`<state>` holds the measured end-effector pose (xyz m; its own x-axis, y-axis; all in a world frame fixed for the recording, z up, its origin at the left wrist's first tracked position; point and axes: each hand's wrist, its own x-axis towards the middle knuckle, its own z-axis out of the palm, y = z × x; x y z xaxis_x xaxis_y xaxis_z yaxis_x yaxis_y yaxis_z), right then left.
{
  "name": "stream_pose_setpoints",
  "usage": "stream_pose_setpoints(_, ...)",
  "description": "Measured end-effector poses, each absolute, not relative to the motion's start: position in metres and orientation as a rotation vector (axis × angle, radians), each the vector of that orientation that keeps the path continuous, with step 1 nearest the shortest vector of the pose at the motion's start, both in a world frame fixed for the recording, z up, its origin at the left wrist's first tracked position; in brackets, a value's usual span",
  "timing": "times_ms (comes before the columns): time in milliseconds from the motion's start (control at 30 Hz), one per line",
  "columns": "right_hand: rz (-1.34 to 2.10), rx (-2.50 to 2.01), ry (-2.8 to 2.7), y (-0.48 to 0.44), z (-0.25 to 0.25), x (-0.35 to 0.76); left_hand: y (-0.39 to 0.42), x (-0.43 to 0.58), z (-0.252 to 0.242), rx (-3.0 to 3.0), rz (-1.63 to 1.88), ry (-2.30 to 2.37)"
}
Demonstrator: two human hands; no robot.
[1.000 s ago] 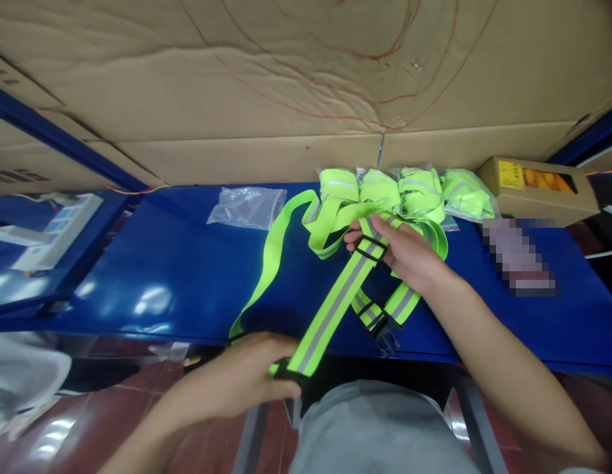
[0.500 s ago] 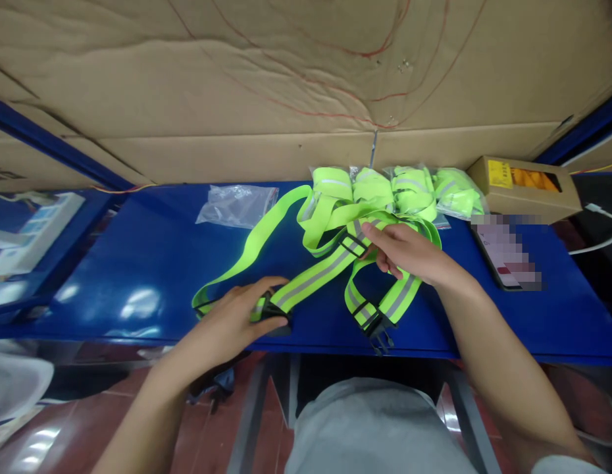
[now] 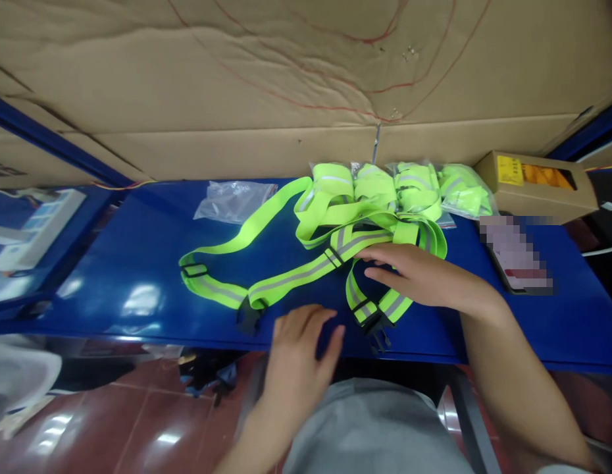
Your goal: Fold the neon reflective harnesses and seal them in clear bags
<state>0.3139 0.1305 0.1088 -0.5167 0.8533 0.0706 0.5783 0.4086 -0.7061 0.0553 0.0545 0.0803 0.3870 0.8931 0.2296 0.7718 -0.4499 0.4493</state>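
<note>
A neon-yellow reflective strap harness (image 3: 291,280) with a grey stripe lies in loops on the blue table (image 3: 153,257). One black buckle half (image 3: 249,316) rests at its left loop, near the table's front edge. The pronged buckle half (image 3: 378,327) lies further right, on a shorter loop. My left hand (image 3: 299,355) hovers in front of the harness, thumb and fingers apart, holding nothing. Against the strap's middle, just right of a black slider (image 3: 334,257), is my right hand (image 3: 409,270). Its fingers are stretched out with the thumb apart; the fingertips are partly hidden at the strap.
Several bagged neon-yellow straps (image 3: 375,187) line the back of the table. A clear plastic bag (image 3: 234,201) lies left of them. At the right are a cardboard box (image 3: 537,204) with orange contents and a phone (image 3: 516,257). Cardboard (image 3: 237,92) walls the back.
My left hand has let go of the left buckle and moved right, toward me. The left loop now lies spread on the table. My right hand has flattened, its fingers straighter over the strap.
</note>
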Motion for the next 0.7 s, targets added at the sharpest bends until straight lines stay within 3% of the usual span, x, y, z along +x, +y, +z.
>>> stream_pose_setpoints(200, 0.955, -1.241, -2.194, 0.129, 0.125, 0.318, 0.042, 0.092, 0.065, 2.181, 0.444, 1.608)
stream_pose_setpoints(367, 0.818, -1.338, -1.788, 0.111, 0.139, 0.333, 0.048, 0.094, 0.069, 1.967, 0.6, 1.507)
stream_pose_setpoints(533, 0.449, -1.552, -1.386, 0.051, 0.108, 0.33, 0.042, 0.089, 0.074, 1.508, 0.681, 1.356)
stream_pose_setpoints(700, 0.414, -1.583, -1.849, 0.008, 0.07, 0.327, 0.032, 0.087, 0.075, 0.885, 0.724, 1.205)
